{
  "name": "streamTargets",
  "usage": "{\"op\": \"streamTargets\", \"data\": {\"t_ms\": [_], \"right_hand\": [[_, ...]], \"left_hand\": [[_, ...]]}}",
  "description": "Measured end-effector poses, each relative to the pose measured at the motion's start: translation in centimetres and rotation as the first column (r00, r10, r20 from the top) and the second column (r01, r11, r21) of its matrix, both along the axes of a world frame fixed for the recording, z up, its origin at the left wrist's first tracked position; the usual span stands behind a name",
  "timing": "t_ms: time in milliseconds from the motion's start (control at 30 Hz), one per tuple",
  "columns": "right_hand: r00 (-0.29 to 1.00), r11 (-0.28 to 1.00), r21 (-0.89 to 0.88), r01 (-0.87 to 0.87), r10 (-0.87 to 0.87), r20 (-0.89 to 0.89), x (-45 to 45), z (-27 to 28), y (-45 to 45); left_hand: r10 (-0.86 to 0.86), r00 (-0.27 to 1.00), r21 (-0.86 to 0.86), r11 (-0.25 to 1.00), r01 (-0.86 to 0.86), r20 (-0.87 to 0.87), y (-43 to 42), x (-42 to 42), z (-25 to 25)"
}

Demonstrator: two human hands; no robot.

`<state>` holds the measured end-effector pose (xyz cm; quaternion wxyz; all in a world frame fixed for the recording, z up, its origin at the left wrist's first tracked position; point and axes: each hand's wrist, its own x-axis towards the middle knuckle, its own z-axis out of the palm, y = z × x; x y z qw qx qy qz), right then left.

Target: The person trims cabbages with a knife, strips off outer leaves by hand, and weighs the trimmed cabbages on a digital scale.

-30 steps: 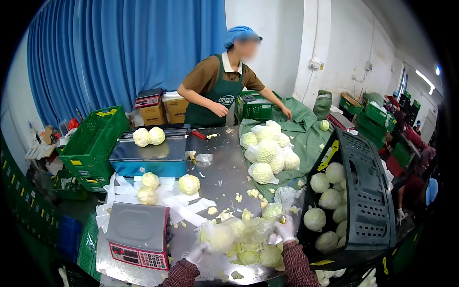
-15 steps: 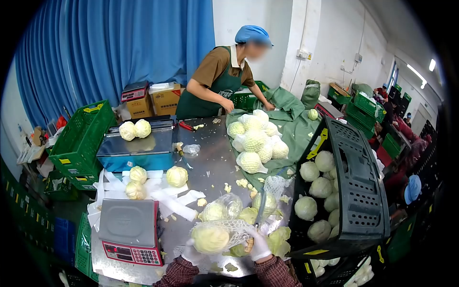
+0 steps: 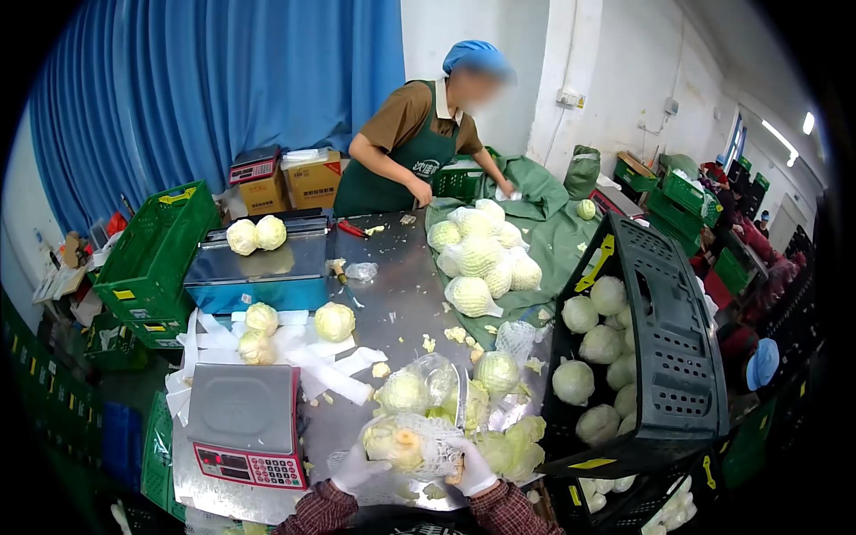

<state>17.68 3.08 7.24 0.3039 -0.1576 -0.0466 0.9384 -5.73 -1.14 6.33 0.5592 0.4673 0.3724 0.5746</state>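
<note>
A cabbage (image 3: 390, 443) in white foam netting lies low in front of me, with its cut stem end showing. My left hand (image 3: 357, 471), in a white glove, grips its left side with the thumb in front. On the other side my gloved right hand (image 3: 474, 470) is closed round the wooden handle of a knife (image 3: 461, 401), whose blade points away from me. That hand also touches the netting. Just beyond are a bagged cabbage (image 3: 403, 390), a netted cabbage (image 3: 497, 373) and loose outer leaves (image 3: 513, 448).
A scale (image 3: 245, 419) stands left on the metal table (image 3: 392, 308), near a blue wrapping machine (image 3: 254, 290). A dark crate (image 3: 669, 348) of cabbages tilts at the right. Across the table, a co-worker (image 3: 410, 143) leans over green cloth (image 3: 557, 236) beside piled netted cabbages (image 3: 481, 250).
The cabbage has turned so its stem end shows. My left hand has shifted slightly, its thumb now apart, and the knife in my right hand has swung left.
</note>
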Motion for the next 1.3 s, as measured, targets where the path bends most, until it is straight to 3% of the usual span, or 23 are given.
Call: {"op": "streamTargets", "data": {"t_ms": [33, 67, 100, 133, 167, 233, 267, 300, 333, 400, 433, 500, 533, 600, 667, 733, 800, 833, 900, 1033, 1200, 1233, 1300], "right_hand": [[0.931, 0.958, 0.282, 0.058, -0.154, 0.331, -1.2, 1.5, -1.3], [0.855, 0.903, 0.427, 0.05, -0.26, 0.449, -1.6, 1.9, -1.1], [0.743, 0.838, 0.546, 0.01, -0.371, 0.557, -2.0, 2.2, -0.8], [0.813, 0.907, 0.398, 0.135, -0.331, 0.479, -1.2, 1.6, 0.6], [0.869, 0.946, 0.226, 0.233, -0.307, 0.388, -0.1, 1.7, 2.0], [0.727, 0.836, 0.469, 0.286, -0.508, 0.462, 3.0, 5.8, 5.1], [0.332, 0.659, 0.749, 0.069, -0.723, 0.606, 5.3, 3.5, 7.5], [-0.3, 0.456, 0.694, -0.557, -0.89, 0.344, 6.2, 6.0, 7.5], [-0.484, 0.445, 0.477, -0.758, -0.874, 0.046, 7.0, 6.3, 7.7], [-0.462, 0.383, 0.456, -0.803, -0.884, -0.071, 7.1, 5.9, 6.6], [-0.365, 0.322, 0.542, -0.777, -0.931, 0.03, 5.9, 6.8, 5.2], [-0.115, 0.252, 0.612, -0.75, -0.96, 0.255, 2.9, 5.8, 1.8], [0.025, 0.226, 0.606, -0.762, -0.926, 0.376, 2.0, 3.3, -0.3], [0.139, 0.164, 0.567, -0.807, -0.881, 0.453, -0.2, -1.6, -3.7], [0.14, 0.257, 0.549, -0.795, -0.803, 0.579, -1.0, -3.8, -5.8], [0.175, 0.192, 0.589, -0.785, -0.844, 0.507, -1.3, -4.7, -6.5], [0.197, 0.174, 0.62, -0.765, -0.853, 0.483, -1.8, -3.8, -6.9], [0.206, 0.154, 0.599, -0.786, -0.848, 0.489, -2.1, -3.4, -6.9], [0.198, 0.148, 0.564, -0.812, -0.84, 0.506, -2.0, -5.5, -7.4], [0.23, 0.087, 0.547, -0.833, -0.844, 0.484, -2.1, -7.4, -7.6], [0.191, 0.064, 0.474, -0.878, -0.863, 0.469, -2.4, -7.3, -7.3], [0.176, 0.07, 0.452, -0.889, -0.859, 0.481, -2.8, -6.9, -6.8], [0.161, 0.076, 0.429, -0.9, -0.857, 0.49, -4.0, -6.1, -5.3]], "left_hand": [[-0.103, 0.957, -0.204, 0.966, 0.161, 0.27, -0.5, -0.6, -2.5], [-0.099, 0.959, -0.206, 0.966, 0.156, 0.266, -0.5, -0.3, -3.5], [-0.072, 0.843, -0.205, 0.955, 0.212, 0.533, -0.4, 0.4, -4.5], [-0.032, 0.654, -0.187, 0.946, 0.263, 0.756, -0.6, 0.9, -5.0], [-0.049, 0.595, -0.166, 0.939, 0.301, 0.803, -0.9, 0.9, -4.7], [-0.127, 0.532, -0.096, 0.923, 0.372, 0.837, -1.1, 0.7, -3.2], [-0.101, 0.581, -0.108, 0.943, 0.315, 0.808, -1.6, -0.2, -4.5], [-0.07, 0.628, -0.121, 0.959, 0.256, 0.775, -2.1, -1.1, -5.7], [-0.062, 0.623, -0.126, 0.959, 0.253, 0.779, -2.4, -2.0, -6.6], [0.083, 0.937, -0.481, 0.871, 0.097, 0.339, -2.8, -3.0, -7.7], [0.089, 0.935, -0.486, 0.868, 0.096, 0.344, -2.6, -2.7, -8.2], [0.149, 0.98, -0.289, 0.94, -0.181, -0.129, -2.5, -1.4, -8.7], [0.139, 0.982, -0.302, 0.938, -0.172, -0.128, -2.6, -0.5, -8.6], [0.305, 0.887, -0.126, 0.922, -0.366, -0.346, -3.0, 1.2, -7.8], [0.304, 0.872, -0.155, 0.909, -0.386, -0.385, -3.3, 1.9, -6.0], [0.308, 0.849, -0.174, 0.894, -0.412, -0.429, -3.6, 1.8, -5.8], [0.304, 0.466, 0.115, 0.913, -0.391, -0.831, -3.8, 1.0, -7.3], [0.297, 0.466, 0.11, 0.916, -0.386, -0.833, -4.0, 0.9, -8.3], [0.286, 0.659, -0.022, 0.908, -0.418, -0.695, -4.2, 1.0, -10.2], [0.218, 0.703, -0.125, 0.907, -0.402, -0.677, -3.9, 0.9, -8.2], [0.177, 0.441, 0.011, 0.936, -0.353, -0.88, -3.4, 1.4, -6.9], [0.179, 0.444, 0.011, 0.935, -0.354, -0.878, -3.4, 1.2, -7.8], [0.193, 0.691, -0.163, 0.895, -0.415, -0.697, -3.2, 0.9, -9.7]]}}
